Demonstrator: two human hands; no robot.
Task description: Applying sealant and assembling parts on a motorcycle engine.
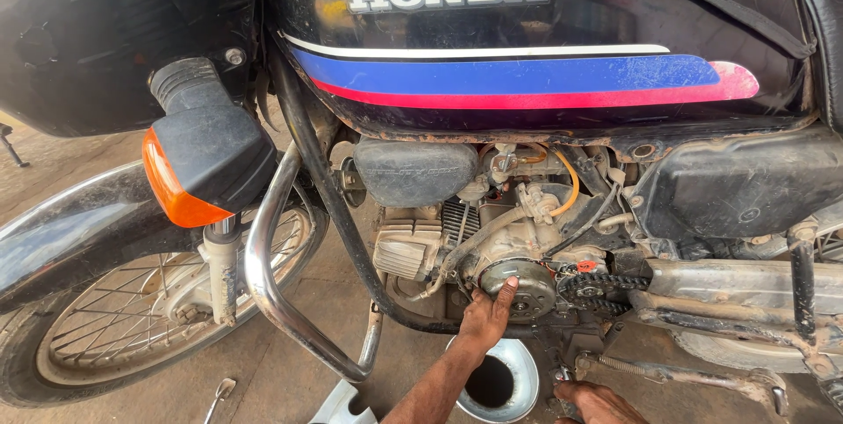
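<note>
Low on the motorcycle's engine, beneath the black fuel tank (544,38) with its white, blue and red stripes, the round metal rotor (520,283) of the exposed engine side is touched by the left hand (486,319). The fingers of that hand are spread and laid against the lower left edge of the rotor, with the thumb raised along its face; nothing is clasped in them. Just to the right of the rotor, a small sprocket with its drive chain (601,286) is seen, and above it an orange hose (572,183) curves past the carburettor. On the floor directly below the left forearm, a round metal funnel-like dish (496,380) with a dark centre hole is set. At the bottom edge of the view, the right hand (597,402) is lowered near the floor, just beside a small metal part (562,376); whether anything is gripped by its fingers cannot be told, since they are partly cut off. To the left, a chromed crash guard (268,275), an orange turn signal (176,183) and the spoked front wheel (123,310) are visible. A spanner (219,393) lies on the floor near the wheel.
</note>
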